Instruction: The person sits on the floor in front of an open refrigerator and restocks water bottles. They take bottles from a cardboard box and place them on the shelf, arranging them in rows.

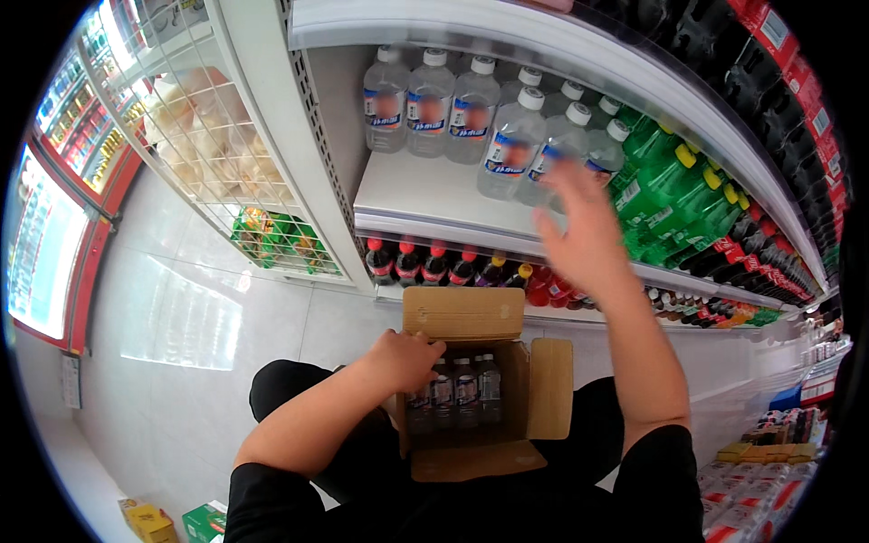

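An open cardboard box (550,400) sits between my knees, its flaps folded outward. Inside stand several clear plastic bottles with white caps (466,390), grouped toward the left. My left hand (404,360) is at the box's upper left corner with curled fingers; what they grip is hidden. Ahead, my right hand (585,248), blurred, reaches to the shelf (421,186) with thumb and fingers apart. Its fingertips overlap the front of a clear labelled bottle (557,156); whether they touch is unclear. Similar bottles (428,102) stand upright in rows to the left.
Green bottles with yellow caps (679,190) adjoin the clear ones on the right. Below, dark cola bottles (407,263) line a lower shelf. A wire rack (204,136) holds bagged goods at left, beyond it a red-framed drinks cooler (85,292). Shrink-wrapped packs (753,495) are stacked at lower right.
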`<state>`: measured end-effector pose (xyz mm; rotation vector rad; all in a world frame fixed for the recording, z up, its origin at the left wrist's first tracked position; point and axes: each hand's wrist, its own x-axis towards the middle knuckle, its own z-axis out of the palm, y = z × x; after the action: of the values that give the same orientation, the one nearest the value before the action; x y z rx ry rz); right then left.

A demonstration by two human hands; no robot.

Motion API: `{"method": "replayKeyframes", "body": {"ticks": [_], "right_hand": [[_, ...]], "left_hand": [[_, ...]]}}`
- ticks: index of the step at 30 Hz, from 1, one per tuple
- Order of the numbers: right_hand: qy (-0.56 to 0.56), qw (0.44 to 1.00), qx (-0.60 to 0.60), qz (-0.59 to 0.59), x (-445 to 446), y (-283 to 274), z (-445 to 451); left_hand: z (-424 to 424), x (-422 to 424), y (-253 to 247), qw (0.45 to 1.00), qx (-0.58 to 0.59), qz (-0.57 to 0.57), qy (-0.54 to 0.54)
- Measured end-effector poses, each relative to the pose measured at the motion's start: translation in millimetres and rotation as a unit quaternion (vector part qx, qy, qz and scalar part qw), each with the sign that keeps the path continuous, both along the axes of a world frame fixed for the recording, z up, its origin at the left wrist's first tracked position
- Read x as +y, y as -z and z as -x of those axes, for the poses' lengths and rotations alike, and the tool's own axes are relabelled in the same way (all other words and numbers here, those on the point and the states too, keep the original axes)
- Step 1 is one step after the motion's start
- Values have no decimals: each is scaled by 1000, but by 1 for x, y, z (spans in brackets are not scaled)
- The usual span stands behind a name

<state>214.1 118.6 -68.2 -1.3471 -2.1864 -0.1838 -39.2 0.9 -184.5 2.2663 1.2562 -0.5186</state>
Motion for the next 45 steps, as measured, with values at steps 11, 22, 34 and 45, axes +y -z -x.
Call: {"method": "replayKeyframes", "body": {"ticks": [11,22,34,45], "right_hand": [[102,990,48,-84,93,-21,-39],[35,978,129,-158,-11,7,-42],[-176,948,148,-222,-35,68,-81],[-21,884,458,-93,-50,48,-95]], "left_hand": [[1,6,7,1000,12,26,-3],[3,-1,5,1000,-1,-1,3],[-1,3,10,1000,23,20,-1],[-2,10,18,999,29,31,-9]]}}
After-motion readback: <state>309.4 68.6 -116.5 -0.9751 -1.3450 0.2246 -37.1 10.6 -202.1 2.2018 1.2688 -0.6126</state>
